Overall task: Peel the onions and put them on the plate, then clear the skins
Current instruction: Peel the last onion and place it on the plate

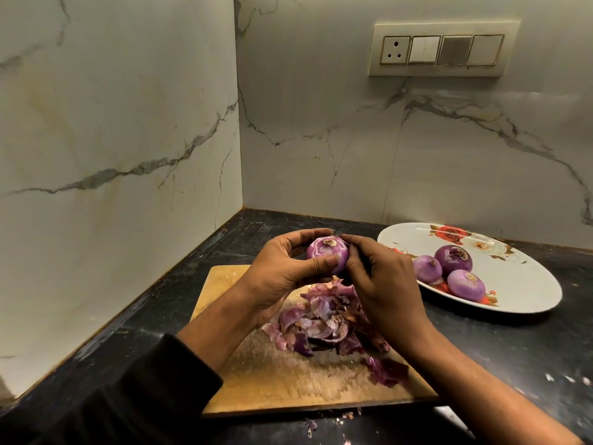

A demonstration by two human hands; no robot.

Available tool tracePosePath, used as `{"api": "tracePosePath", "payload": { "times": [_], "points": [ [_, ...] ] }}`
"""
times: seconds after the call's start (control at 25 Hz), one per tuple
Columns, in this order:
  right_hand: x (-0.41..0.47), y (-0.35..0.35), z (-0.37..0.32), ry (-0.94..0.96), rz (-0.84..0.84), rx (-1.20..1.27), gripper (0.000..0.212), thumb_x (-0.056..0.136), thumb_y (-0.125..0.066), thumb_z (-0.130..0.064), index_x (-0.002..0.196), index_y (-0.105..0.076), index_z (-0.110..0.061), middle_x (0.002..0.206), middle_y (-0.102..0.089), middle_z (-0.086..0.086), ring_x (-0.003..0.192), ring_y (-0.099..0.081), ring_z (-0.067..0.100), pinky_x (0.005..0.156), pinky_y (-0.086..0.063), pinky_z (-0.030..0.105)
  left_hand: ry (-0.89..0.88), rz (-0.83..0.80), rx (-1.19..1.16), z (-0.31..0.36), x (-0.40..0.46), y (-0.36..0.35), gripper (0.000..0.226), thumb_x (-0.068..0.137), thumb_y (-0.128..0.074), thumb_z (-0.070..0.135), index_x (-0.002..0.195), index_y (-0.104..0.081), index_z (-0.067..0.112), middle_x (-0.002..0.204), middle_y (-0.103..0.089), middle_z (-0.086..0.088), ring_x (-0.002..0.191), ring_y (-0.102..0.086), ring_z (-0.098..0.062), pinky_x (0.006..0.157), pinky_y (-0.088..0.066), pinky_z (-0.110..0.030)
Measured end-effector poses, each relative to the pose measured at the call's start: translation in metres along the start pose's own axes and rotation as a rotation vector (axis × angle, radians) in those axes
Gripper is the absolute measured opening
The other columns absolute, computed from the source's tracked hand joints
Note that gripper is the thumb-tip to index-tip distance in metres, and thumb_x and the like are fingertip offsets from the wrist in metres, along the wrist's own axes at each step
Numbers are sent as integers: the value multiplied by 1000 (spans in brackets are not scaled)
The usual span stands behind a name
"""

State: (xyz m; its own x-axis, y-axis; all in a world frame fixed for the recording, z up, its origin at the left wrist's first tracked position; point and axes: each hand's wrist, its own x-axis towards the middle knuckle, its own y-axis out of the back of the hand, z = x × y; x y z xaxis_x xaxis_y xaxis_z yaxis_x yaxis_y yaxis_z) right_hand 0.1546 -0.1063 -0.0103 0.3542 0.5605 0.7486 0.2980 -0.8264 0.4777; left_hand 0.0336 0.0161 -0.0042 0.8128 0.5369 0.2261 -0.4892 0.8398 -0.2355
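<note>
My left hand (pixel 282 268) grips a purple onion (pixel 327 253) in the air above the wooden cutting board (pixel 276 377), thumb across its front. My right hand (pixel 382 284) holds the onion's right side, its fingertips pinching at the top edge. A heap of purple onion skins (pixel 330 319) lies on the board under my hands. To the right stands a white oval plate (pixel 519 284) with a flower pattern. Three peeled onions (pixel 452 268) lie together on it.
The dark counter (pixel 513 358) meets marble walls at the back and left, forming a corner. A switch panel (pixel 439 49) is on the back wall. Small skin scraps (pixel 311 425) lie on the counter in front of the board.
</note>
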Motion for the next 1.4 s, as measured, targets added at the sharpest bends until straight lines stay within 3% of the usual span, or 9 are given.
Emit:
{"api": "tracePosePath", "payload": {
  "times": [0.16,0.28,0.44,0.6,0.88,1.04,1.24,1.4],
  "points": [
    [0,-2,1,-77,38,111,24,96,-59,-7,118,-70,-9,89,-68,-11,72,-63,-8,65,-46,2,-5,-1,-1,1,-1,-1,55,60,-83,8,113,-71,10,117,-70,-12,104,-71,-26,74,-62,-33],
    [-1,-4,1,-132,50,181,23,96,-60,-8,117,-70,-9,84,-63,-21,79,-66,-8,63,-50,5,-7,-3,-8,1,-1,-2,56,60,-82,7,115,-69,10,118,-69,-11,105,-70,-25,75,-62,-33],
    [-1,-5,2,-190,71,257,22,96,-61,-10,116,-71,-13,91,-69,-12,86,-68,-2,68,-54,11,-16,-15,-36,0,-1,-3,53,60,-81,5,112,-70,11,109,-73,-6,101,-71,-23,74,-62,-32],
    [0,-5,2,-284,61,372,18,97,-61,-13,111,-71,-19,96,-74,-6,87,-71,7,73,-59,23,-11,-12,-49,-1,0,-2,54,61,-80,3,113,-69,9,114,-71,-10,103,-71,-25,76,-62,-34],
    [-1,-3,-1,-343,77,537,13,95,-64,-14,102,-71,-23,87,-75,-10,79,-72,5,64,-57,18,16,-22,-91,0,0,-2,53,63,-81,4,114,-70,10,122,-68,-14,109,-69,-28,76,-62,-34],
    [2,-3,1,-390,103,591,13,96,-63,-14,105,-71,-18,90,-75,-4,80,-73,10,63,-57,19,29,-55,-145,1,-1,-3,51,66,-79,-1,116,-69,8,121,-69,-14,110,-69,-31,77,-62,-36],
    [5,4,7,-461,17,678,17,96,-60,-20,111,-67,-17,98,-74,2,84,-74,17,65,-59,24,74,-104,-192,3,-1,-3,48,74,-73,-2,121,-68,9,122,-69,-14,113,-67,-33,83,-61,-37],
    [2,2,2,-444,-42,686,35,84,-64,-34,115,-66,-18,103,-74,0,91,-73,14,72,-61,27,76,-94,-205,4,-2,-3,48,75,-72,2,122,-68,12,116,-73,-7,109,-69,-27,80,-61,-29]
  ]
}}
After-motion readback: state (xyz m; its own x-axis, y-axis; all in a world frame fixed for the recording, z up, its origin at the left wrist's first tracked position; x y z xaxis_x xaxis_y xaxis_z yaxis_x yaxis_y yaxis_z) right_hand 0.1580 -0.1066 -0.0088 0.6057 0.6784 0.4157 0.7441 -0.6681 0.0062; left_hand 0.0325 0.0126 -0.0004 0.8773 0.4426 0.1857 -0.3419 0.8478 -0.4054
